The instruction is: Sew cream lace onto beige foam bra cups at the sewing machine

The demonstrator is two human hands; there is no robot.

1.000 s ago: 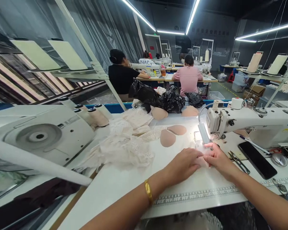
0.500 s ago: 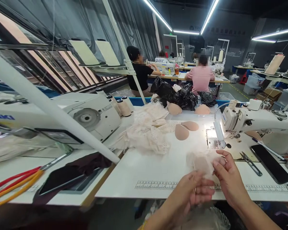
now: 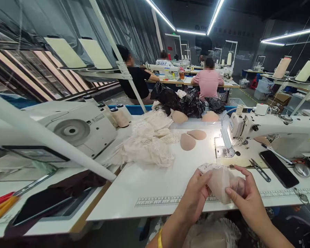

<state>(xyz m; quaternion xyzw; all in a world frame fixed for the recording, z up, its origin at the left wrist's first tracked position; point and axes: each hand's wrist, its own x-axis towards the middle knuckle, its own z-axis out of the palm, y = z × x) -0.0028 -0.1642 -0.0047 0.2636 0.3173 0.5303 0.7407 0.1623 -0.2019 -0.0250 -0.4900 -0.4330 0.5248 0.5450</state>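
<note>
A pale, sheer lace-edged bra cup piece [image 3: 220, 182] is stretched between my hands above the front of the white table. My left hand [image 3: 196, 193] pinches its lace edge with the thumb on top. On the other side, my right hand [image 3: 244, 193] grips the sheer cloth, its thumb in front and fingers behind, showing through the fabric. Two beige foam bra cups [image 3: 188, 142] lie beyond my hands. A heap of cream lace fabric [image 3: 150, 151] rests left of them. More pale fabric [image 3: 212, 230] hangs below the table edge near my lap.
A sewing machine [image 3: 268, 127] with its lamp lit stands at the right. Thread snips [image 3: 260, 170] and a black phone [image 3: 279, 168] lie before it. A ruler strip [image 3: 160, 200] runs along the front edge. Another machine [image 3: 67, 127] and a slanting white pole [image 3: 54, 137] occupy the left. Two people sit ahead.
My left hand has come up and taken the lace edge of the piece, which is now spread between both hands. The view has shifted to the right.
</note>
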